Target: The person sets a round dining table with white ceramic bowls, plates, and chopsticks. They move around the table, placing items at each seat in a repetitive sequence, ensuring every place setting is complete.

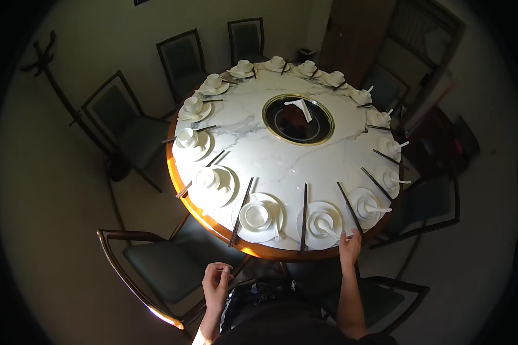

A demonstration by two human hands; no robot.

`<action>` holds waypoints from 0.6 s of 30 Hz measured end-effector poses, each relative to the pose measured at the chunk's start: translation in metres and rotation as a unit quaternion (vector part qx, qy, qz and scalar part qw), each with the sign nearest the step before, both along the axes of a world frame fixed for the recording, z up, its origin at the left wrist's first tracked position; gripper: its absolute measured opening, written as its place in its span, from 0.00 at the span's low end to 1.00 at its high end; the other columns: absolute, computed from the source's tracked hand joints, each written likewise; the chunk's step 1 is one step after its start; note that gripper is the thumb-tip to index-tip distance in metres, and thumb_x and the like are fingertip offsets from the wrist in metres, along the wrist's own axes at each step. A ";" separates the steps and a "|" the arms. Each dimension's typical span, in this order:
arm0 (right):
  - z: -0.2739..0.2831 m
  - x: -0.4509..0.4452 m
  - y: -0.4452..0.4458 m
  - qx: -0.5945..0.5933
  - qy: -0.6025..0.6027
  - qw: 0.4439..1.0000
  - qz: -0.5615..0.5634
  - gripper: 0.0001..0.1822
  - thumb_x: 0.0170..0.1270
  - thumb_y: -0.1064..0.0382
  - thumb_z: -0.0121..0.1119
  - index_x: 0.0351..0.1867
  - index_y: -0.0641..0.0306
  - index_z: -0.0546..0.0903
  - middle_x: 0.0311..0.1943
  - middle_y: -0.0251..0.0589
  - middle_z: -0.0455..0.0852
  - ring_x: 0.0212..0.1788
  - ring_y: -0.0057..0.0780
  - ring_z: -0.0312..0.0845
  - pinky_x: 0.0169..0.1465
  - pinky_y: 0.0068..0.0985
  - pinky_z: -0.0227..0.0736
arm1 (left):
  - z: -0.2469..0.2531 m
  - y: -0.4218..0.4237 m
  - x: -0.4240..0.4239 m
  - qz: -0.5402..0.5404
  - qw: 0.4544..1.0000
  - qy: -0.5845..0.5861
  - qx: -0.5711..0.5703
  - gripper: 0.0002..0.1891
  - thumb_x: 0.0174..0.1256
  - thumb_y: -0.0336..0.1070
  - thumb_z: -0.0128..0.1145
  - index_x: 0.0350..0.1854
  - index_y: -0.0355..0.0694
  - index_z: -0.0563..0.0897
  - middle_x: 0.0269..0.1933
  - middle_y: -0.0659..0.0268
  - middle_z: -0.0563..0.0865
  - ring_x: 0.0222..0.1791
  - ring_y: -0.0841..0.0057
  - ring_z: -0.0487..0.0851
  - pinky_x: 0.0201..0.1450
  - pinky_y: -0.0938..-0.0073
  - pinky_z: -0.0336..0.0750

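My right hand (350,248) is at the table's near edge, its fingertips at the handle end of a white soup spoon (328,228). That spoon rests in a small bowl on a white plate (304,224), with dark chopsticks (304,215) at its left. My left hand (216,281) is off the table, fingers curled; I cannot tell if it holds something. Nearest to it, a white plate (261,237) bears a bowl (255,215) and a spoon (276,226), and chopsticks (241,212) lie across its left side.
The round marble-topped table (263,164) has a wooden rim and similar place settings all around. A folded white item (301,110) lies on the black round centre plate (280,125). Chairs (168,263) surround the table; a coat stand (62,95) is at the left.
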State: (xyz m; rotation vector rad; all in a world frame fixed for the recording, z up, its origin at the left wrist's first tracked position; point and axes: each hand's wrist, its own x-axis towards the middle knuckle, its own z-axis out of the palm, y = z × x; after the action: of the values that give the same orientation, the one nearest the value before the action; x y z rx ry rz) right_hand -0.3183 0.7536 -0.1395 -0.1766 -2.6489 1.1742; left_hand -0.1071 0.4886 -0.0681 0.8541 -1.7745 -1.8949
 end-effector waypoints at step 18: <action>-0.098 0.016 -0.146 -0.108 -0.437 0.856 0.254 0.18 0.58 0.51 0.39 0.30 0.67 0.69 0.20 0.40 0.76 0.16 0.22 0.70 0.14 0.17 0.61 | 0.004 -0.002 0.040 0.131 0.991 -0.014 -0.024 0.04 0.56 0.29 0.48 0.29 0.34 0.71 0.29 0.68 0.73 0.24 0.86 0.71 0.28 0.87 0.67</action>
State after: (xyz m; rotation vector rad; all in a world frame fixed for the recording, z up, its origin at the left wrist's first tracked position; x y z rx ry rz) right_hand -0.3024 0.6078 -0.2378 -0.0442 -3.4678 1.9312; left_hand -0.0667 0.4861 -0.0642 1.0438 -1.6255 -1.6732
